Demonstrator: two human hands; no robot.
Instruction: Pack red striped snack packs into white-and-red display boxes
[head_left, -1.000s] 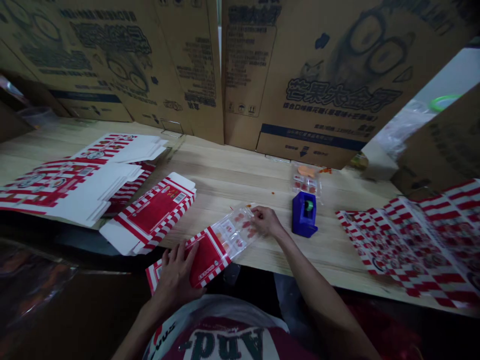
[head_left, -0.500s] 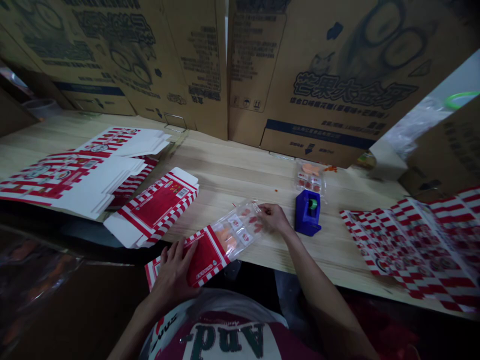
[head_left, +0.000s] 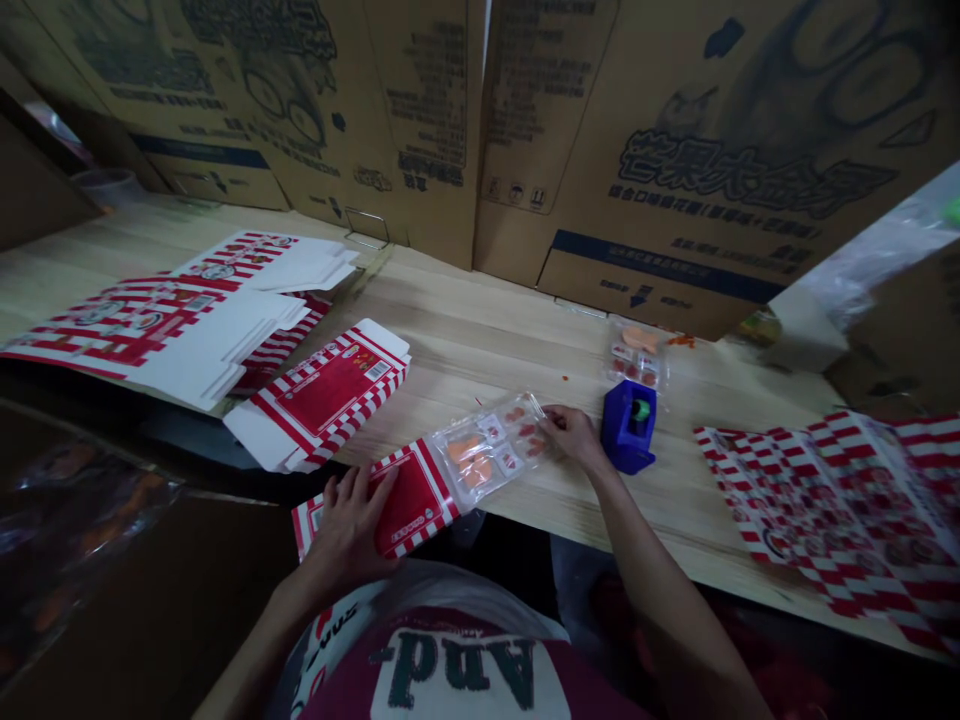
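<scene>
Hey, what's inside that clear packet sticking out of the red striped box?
The clear packet shows orange pieces and small red-and-white items. Its near end sits inside the red striped box, so anything there is covered.

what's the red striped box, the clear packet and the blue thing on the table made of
The box: thin printed card, slightly glossy, with crisp folded edges. The packet: clear shiny plastic, since orange and red pieces show through it. The blue thing: probably hard moulded plastic, smooth and matt, going by its solid blocky shape.

Two hands [head_left: 346, 525] [head_left: 574, 437], two clear packets [head_left: 491, 450] [head_left: 637, 352], one blue dispenser [head_left: 628, 432], two striped boxes [head_left: 409, 500] [head_left: 326, 395].
</scene>
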